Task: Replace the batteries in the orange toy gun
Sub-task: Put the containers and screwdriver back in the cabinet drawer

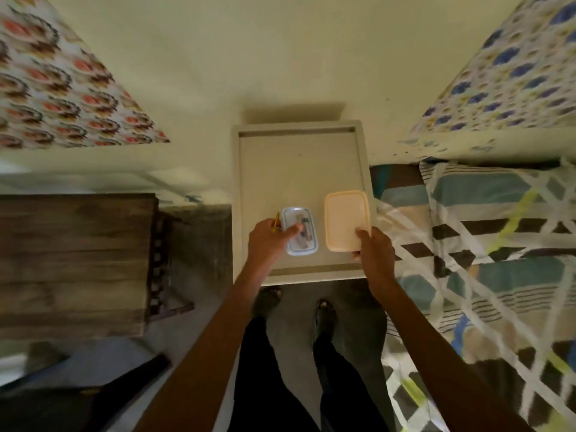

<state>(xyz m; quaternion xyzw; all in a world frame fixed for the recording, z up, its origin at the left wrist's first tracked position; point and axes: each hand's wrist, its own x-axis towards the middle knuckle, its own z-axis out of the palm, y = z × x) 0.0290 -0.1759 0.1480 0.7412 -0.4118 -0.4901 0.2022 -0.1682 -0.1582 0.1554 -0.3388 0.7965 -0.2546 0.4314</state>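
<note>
Tabletop: standing between a dark wooden unit on the left and a bed with a patterned cover on the right; carrying two lidded boxes at its near end, lying just beside each other with a narrow gap between.

Small clear box: lying to the left of the pair, showing a blue rim and holding several small dark and pale items, too blurred for identifying.

Cream box: lying to the right, larger, opaque, lid on.

Left hand: gripping the near left side of the small clear box, thumb lying across the lid, fingers curling round the left edge; also holding a slim yellow item against that edge, too small for naming.

Right hand: gripping the near right corner of the cream box, thumb pressing on the lid, fingers curling under the edge.

Orange toy gun: location not determinable; nothing recognisable as it showing in the head view.

Legs in dark trousers: standing on the floor just near of the tabletop.
</note>
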